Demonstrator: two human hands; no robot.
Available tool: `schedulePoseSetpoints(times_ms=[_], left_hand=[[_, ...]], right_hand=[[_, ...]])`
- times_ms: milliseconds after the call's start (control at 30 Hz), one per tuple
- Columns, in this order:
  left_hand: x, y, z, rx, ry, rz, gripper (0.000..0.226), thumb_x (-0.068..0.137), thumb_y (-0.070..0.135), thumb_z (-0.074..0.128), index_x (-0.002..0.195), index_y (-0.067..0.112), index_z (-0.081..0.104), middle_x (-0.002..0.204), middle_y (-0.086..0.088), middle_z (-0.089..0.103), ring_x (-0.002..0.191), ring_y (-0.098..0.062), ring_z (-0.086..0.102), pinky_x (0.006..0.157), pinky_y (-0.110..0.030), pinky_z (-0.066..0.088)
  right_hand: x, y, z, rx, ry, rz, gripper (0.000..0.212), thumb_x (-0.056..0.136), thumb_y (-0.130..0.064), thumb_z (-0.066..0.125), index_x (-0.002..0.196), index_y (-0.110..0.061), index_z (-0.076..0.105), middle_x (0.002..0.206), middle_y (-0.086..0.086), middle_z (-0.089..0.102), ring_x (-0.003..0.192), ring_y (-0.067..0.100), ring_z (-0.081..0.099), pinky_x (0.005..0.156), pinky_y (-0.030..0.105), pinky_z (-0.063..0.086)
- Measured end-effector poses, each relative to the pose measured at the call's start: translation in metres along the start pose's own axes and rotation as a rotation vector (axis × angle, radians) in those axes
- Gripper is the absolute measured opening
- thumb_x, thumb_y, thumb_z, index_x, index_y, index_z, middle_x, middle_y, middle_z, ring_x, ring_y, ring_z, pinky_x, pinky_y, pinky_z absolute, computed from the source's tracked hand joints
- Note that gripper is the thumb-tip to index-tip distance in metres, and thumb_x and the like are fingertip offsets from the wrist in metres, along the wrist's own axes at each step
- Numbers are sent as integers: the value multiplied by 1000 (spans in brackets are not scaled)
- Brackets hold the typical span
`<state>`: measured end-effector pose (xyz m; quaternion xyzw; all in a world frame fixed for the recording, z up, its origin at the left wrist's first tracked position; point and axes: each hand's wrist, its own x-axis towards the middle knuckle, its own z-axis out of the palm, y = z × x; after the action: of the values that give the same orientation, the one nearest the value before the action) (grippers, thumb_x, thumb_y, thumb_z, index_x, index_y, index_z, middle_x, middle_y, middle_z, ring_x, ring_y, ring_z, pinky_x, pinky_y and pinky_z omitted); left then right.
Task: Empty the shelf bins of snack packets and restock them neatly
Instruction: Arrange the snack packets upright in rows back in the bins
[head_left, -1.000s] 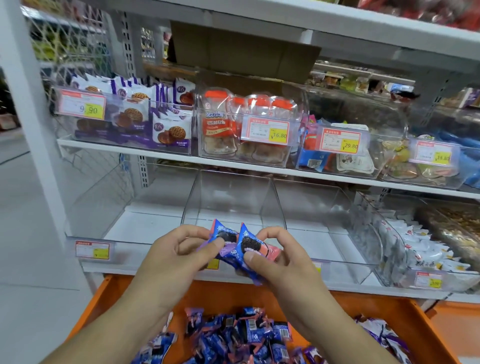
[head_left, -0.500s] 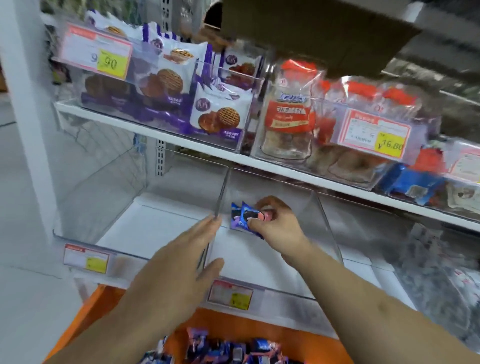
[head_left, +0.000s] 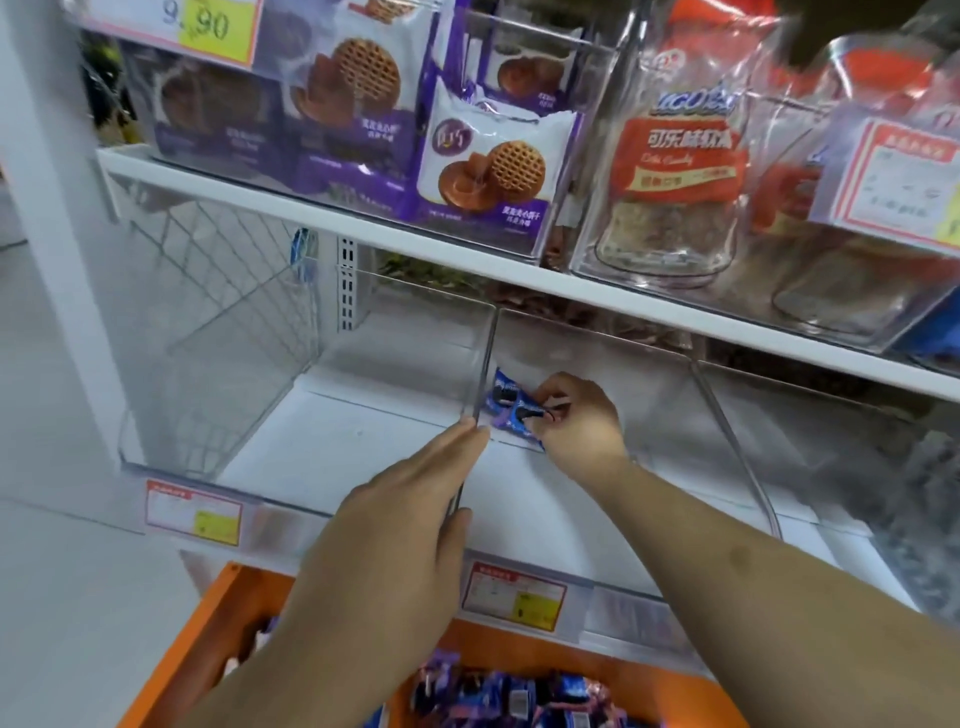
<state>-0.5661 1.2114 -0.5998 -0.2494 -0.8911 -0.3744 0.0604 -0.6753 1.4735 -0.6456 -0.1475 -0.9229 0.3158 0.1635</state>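
Observation:
My right hand (head_left: 576, 421) reaches deep into the middle clear bin (head_left: 597, 499) on the lower shelf and pinches a few small blue cookie packets (head_left: 506, 402) at the bin's back left corner, against the floor. My left hand (head_left: 400, 530) rests with straight fingers along the clear divider wall (head_left: 480, 364) between the left bin (head_left: 218, 405) and the middle bin, thumb on the right side. More blue and purple packets (head_left: 498, 696) lie in the orange crate (head_left: 223, 613) below the shelf.
The upper shelf (head_left: 322, 208) carries clear bins of purple waffle-cookie packs (head_left: 488, 156) and red-labelled bags (head_left: 675, 156). Price tags (head_left: 192, 514) hang on the lower shelf's front edge. A white upright post (head_left: 47, 208) stands at left, with a wire mesh side panel behind it.
My right hand has carried the blue packets from in front of the shelf into the middle bin's back. My left hand let go of them and moved onto the divider wall. The camera moved closer.

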Motion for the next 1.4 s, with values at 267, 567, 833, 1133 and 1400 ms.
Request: schedulePoseSetpoints(times_ms=[267,567,833,1133,1400], left_hand=[[-2,1,1,-2,-2,-5,69,105,32,52,157,59,15,155,50,14,146,18,17,115,-7,11],[1,6,3,-15,-9,-35,70,103,31,55,154,63,19,147,55,17,124,38,10,101,7,3],[0,5,5,-4,-24,-20,70,102,33,54,154,63,18,144,58,15,111,45,4,91,13,5],[-1,1,-2,4,9,18,67,101,34,60,154,58,28,156,44,19,146,12,22,124,-25,25],[-34,37,-28,-65,-89,225,50,91,34,71,139,42,58,125,25,62,115,4,56,95,-18,46]], right_hand=[[6,15,-29,-132,-23,9,18,85,-9,78,95,-21,70,90,4,68,74,16,63,62,29,54],[28,34,-13,-311,-7,-13,18,84,-19,74,97,-33,72,105,5,60,95,27,62,78,37,60],[26,45,-9,-330,62,-58,10,88,-29,69,94,-33,77,104,4,55,96,27,58,78,33,56],[-11,23,-43,-138,124,-108,27,86,-26,84,112,-29,80,112,-2,58,104,20,62,88,23,53],[-185,-24,-125,207,-233,-371,34,86,-16,87,117,-27,80,123,-9,68,112,13,66,84,26,56]])
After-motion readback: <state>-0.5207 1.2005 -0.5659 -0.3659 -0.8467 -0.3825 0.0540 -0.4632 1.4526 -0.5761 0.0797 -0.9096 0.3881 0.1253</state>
